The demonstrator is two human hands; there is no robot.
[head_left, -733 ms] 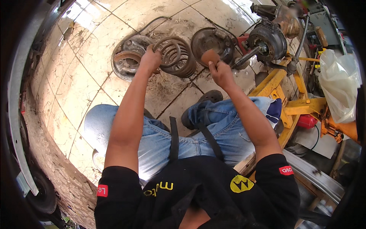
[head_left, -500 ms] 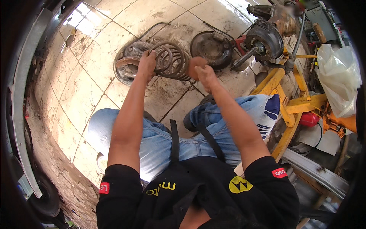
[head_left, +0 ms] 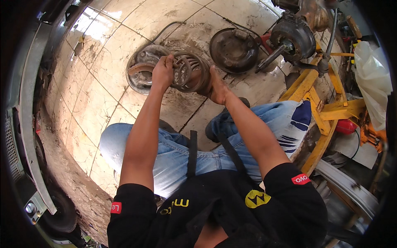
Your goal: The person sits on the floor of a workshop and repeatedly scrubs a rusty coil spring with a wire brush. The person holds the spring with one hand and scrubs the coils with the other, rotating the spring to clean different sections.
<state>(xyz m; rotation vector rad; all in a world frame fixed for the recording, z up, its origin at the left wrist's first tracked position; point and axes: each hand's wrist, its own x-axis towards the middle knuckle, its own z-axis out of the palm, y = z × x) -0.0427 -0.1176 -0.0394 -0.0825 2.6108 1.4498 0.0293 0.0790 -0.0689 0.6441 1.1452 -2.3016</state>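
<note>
A brown, dirty coil spring lies on its side between my two hands, just above the tiled floor. My left hand is closed on the spring's left end. Against the right end is my right hand, thumb up along the outer coil; its other fingers are partly hidden by the coils. Behind my left hand sits a round brake backing plate with a curved, rusty brake shoe on it. Another dark round backing plate lies on the floor to the right of the spring.
At the right, an axle hub with a protruding shaft stands by a yellow metal stand. A clear plastic bag hangs beyond it. A long metal rail runs along the left side. A black hose curves across the floor.
My right hand has opened from a closed grip and moved down, its palm now against the spring's right end. The spring has turned slightly, and the whole view has shifted a little.
</note>
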